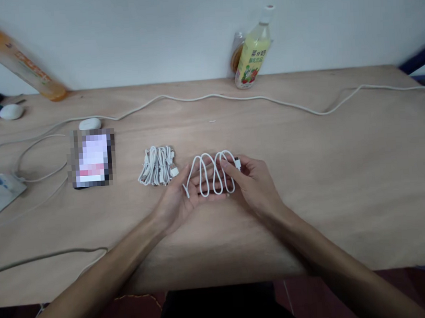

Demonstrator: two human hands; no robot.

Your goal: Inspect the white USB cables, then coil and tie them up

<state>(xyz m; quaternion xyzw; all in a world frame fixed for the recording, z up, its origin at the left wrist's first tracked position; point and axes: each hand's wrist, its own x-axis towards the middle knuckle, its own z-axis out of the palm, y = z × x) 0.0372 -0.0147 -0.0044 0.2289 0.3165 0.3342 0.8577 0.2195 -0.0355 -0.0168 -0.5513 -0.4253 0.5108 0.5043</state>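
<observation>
A white USB cable (216,178) lies in wavy loops across the palm and fingers of my left hand (179,199), which is turned up beneath it. The left thumb rests by the cable's left end. My right hand (255,180) pinches the right side of the loops between thumb and fingers, beside the cable's plug (238,163). Just left of my hands, a pile of bundled white cables (157,166) sits on the wooden table (343,170), some with their plugs showing.
Left of the pile lies a phone (93,159) with a blurred screen, a white earbud case (90,124) behind it. A long white cord (208,97) crosses the table's back. A yellow drink bottle (252,56) and an orange bottle (23,65) stand against the wall.
</observation>
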